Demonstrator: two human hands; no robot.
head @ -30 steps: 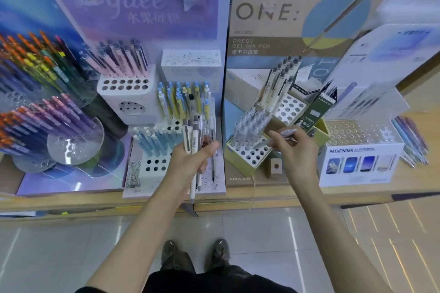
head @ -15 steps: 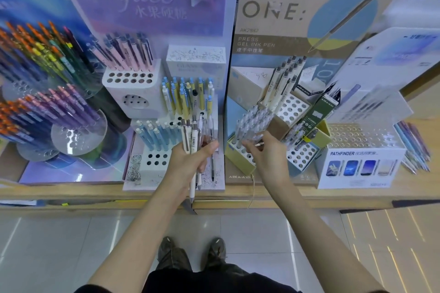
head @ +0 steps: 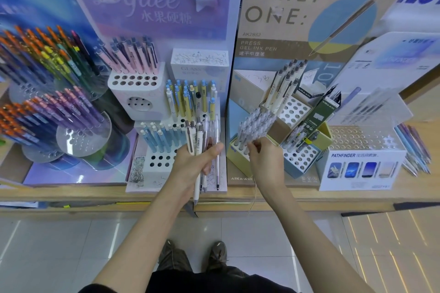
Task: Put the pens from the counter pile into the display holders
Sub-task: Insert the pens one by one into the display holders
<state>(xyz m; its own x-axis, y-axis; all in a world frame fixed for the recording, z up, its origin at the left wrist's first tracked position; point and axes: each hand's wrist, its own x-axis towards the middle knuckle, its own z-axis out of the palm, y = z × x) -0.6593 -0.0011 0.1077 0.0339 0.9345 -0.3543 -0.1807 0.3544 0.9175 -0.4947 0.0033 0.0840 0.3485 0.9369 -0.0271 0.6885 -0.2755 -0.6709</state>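
Note:
My left hand (head: 192,164) grips a bundle of pens (head: 196,135), white ones and clear ones, upright in front of the middle display. My right hand (head: 266,159) is at the yellow-edged holder (head: 232,157), which has a white hole grid. Its fingertips pinch the lower part of a clear pen in the cluster of clear pens (head: 256,123) standing there. A loose pile of pens (head: 415,147) lies on the wooden counter at the far right.
A second hole grid (head: 301,157) with open holes sits right of my right hand. Behind it stands a dark green box (head: 319,114). The white Pathfinder box (head: 362,166) carries a clear hole rack. Blue pens (head: 162,135) and round acrylic stands (head: 59,114) fill the left.
My right hand carried a clear pen from the right side leftward and down to the clear-pen cluster in the yellow-edged holder. My left hand kept still with its bundle.

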